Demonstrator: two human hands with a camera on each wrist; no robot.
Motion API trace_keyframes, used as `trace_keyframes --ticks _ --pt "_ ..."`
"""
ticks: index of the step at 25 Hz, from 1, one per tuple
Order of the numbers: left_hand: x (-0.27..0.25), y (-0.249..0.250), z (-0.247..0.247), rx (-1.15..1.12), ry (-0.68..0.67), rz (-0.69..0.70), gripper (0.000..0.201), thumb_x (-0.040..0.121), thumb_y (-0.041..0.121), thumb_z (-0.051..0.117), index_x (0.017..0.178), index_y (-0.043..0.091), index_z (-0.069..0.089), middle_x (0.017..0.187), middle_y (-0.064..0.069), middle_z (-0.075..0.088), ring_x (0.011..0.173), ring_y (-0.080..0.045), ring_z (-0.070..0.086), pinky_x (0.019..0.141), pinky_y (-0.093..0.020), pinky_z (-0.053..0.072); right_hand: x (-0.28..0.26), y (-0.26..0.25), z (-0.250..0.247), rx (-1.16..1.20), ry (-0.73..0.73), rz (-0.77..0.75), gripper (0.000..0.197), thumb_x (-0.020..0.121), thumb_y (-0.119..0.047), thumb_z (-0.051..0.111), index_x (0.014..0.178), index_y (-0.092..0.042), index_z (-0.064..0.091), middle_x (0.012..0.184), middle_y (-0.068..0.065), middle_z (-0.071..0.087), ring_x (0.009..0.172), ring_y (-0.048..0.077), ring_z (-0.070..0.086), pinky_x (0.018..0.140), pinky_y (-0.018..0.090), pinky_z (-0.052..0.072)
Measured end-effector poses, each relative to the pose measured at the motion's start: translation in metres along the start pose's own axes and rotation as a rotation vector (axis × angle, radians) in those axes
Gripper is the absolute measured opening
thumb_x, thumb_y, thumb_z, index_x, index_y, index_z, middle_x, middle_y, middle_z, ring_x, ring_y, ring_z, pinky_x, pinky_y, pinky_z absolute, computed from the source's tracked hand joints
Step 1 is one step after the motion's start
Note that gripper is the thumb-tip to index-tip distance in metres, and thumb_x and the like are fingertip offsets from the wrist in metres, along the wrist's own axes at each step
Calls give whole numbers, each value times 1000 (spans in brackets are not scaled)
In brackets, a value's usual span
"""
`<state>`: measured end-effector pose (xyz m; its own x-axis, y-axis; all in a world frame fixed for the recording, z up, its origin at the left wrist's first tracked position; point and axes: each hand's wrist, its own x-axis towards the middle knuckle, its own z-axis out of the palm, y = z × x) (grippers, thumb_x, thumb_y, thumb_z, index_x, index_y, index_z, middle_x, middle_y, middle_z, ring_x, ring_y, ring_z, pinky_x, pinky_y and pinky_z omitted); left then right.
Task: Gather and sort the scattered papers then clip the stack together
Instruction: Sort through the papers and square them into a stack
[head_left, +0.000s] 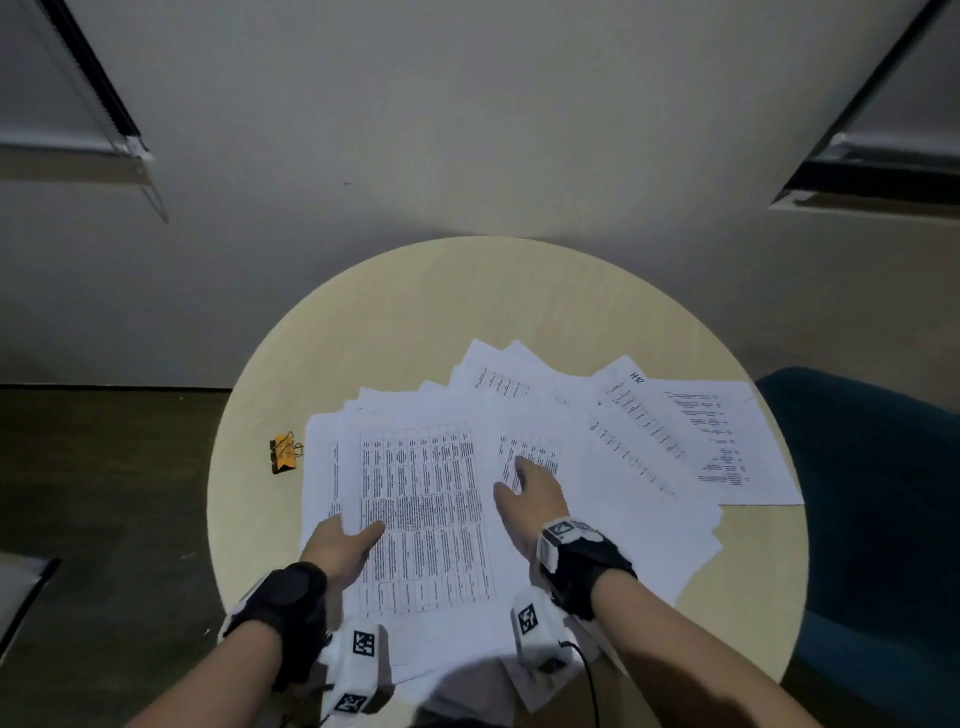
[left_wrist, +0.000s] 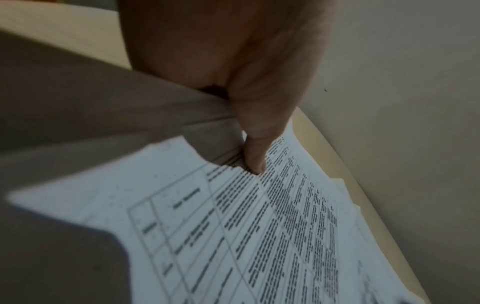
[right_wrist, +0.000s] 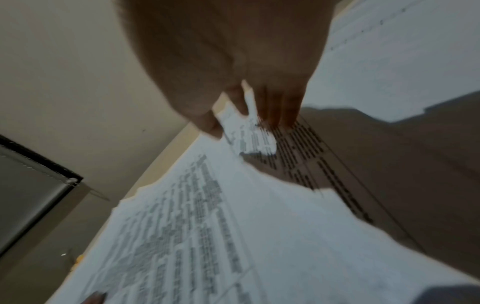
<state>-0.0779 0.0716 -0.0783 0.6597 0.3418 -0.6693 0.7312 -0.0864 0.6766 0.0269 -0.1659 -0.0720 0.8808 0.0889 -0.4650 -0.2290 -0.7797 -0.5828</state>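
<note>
Several printed white papers (head_left: 613, 447) lie fanned across the round table (head_left: 415, 312). My left hand (head_left: 345, 540) pinches the left edge of the top sheet with the dense table print (head_left: 423, 514), thumb on top and fingers hidden beneath; the left wrist view shows the thumb (left_wrist: 255, 156) pressing on that sheet (left_wrist: 259, 236). My right hand (head_left: 530, 493) lies flat with straight fingers on a neighbouring sheet (head_left: 530, 452); in the right wrist view its fingertips (right_wrist: 283, 115) touch the paper (right_wrist: 233, 226). An orange binder clip (head_left: 283, 453) sits on the table left of the papers.
Part of the paper pile overhangs the table's near edge. A dark teal chair (head_left: 883, 519) stands close at the right. A plain wall (head_left: 467, 130) is just behind the table, with window blinds (head_left: 67, 104) at the upper left.
</note>
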Motion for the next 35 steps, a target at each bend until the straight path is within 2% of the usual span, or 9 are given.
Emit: trace_keyframes --ticks 4,9,14,19,22,27,30,32,35 --pt "8 -11 -5 -48 67 -5 30 88 27 66 94 -2 66 76 -17 69 64 -23 55 63 -29 43 12 17 -6 -185 286 486 88 83 -49 63 149 -8 22 158 12 17 146 27 16 117 42 23" --pt "6 -3 0 -20 70 51 33 80 32 75 102 11 63 95 -4 72 89 -24 67 79 -33 49 11 8 15 144 184 205 88 86 -32 64 153 -10 11 157 10 25 143 27 29 115 40 30" --pt "8 -6 -1 -125 21 34 26 85 16 71 108 7 63 103 -10 72 92 -29 67 81 -34 50 12 20 -18 143 16 192 34 81 -11 66 114 -2 63 95 10 65 85 24 63 73 28 49" --pt "10 -17 -8 -181 -7 25 23 79 13 77 99 6 66 90 -6 75 83 -27 69 85 -39 54 -2 42 -118 283 340 147 29 85 -22 70 105 0 71 90 14 71 71 21 60 63 27 42" --pt "6 -11 -7 -63 60 15 34 86 32 69 73 8 49 51 1 52 50 -20 44 58 -25 39 -14 39 -174 431 485 63 33 92 -22 64 116 1 66 106 12 68 87 20 59 78 27 40" --pt "-1 -2 -5 -33 12 11 28 98 20 51 75 8 40 43 -1 38 29 -8 35 35 -14 29 1 42 -165 486 487 47 43 87 -38 67 109 0 65 109 12 67 99 26 61 83 31 45" --pt "1 -2 -5 -40 -48 16 22 100 26 46 88 8 50 64 -9 51 51 -13 53 57 -24 41 -6 20 -101 334 337 -12 25 86 -34 68 69 -19 56 67 -7 55 71 18 54 60 26 39" --pt "3 -3 -6 -68 -61 -31 41 98 47 40 113 12 55 89 -5 58 90 -26 64 88 -33 45 -12 11 -49 305 221 -44 21 89 -28 64 78 -11 64 72 3 66 71 27 63 63 28 46" --pt "3 -1 -7 -119 -66 -66 55 94 62 28 111 20 58 102 -3 58 93 -20 60 91 -33 46 -20 -2 -6 236 48 -97 32 95 -38 55 90 -8 64 82 5 67 73 23 63 62 28 47"
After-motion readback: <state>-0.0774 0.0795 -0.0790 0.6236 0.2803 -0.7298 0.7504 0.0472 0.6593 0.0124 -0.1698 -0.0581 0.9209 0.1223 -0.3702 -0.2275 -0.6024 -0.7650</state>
